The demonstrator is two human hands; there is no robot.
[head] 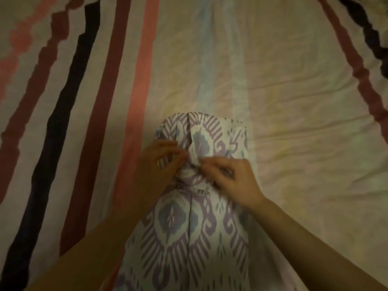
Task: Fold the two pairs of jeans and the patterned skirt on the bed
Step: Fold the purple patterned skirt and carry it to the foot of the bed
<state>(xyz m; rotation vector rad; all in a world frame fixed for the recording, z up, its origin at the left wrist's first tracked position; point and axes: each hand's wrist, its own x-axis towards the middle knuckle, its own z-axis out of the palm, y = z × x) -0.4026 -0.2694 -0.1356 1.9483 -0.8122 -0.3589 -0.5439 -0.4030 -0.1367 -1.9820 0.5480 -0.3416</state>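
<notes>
A striped bedsheet, banded in coral, maroon and near-black, covers the left of the bed, giving way to pale, wrinkled cloth on the right. Down the middle, running toward the camera, lies the patterned skirt, a white fabric printed with lilac and blue-grey ikat motifs, its far end already turned into a squared, pleated edge. The left hand curls its fingers around a gather of the skirt on the left side, while the right hand pinches the cloth just beside it; the two sets of fingertips nearly meet over a bunched knot of fabric at the skirt's middle. Neither pair of jeans is in view.

The step in hand appears to be tidying or tucking the gathered section, possibly a waistband or tie, before the next fold; blur hides which. Done well, it likely calls for drawing both pinches outward evenly so the bunch flattens, keeping the centre seam straight along the skirt's length, then pressing the layers smooth with flat palms before folding. Pulling harder on one side would probably skew the far pleats.
</notes>
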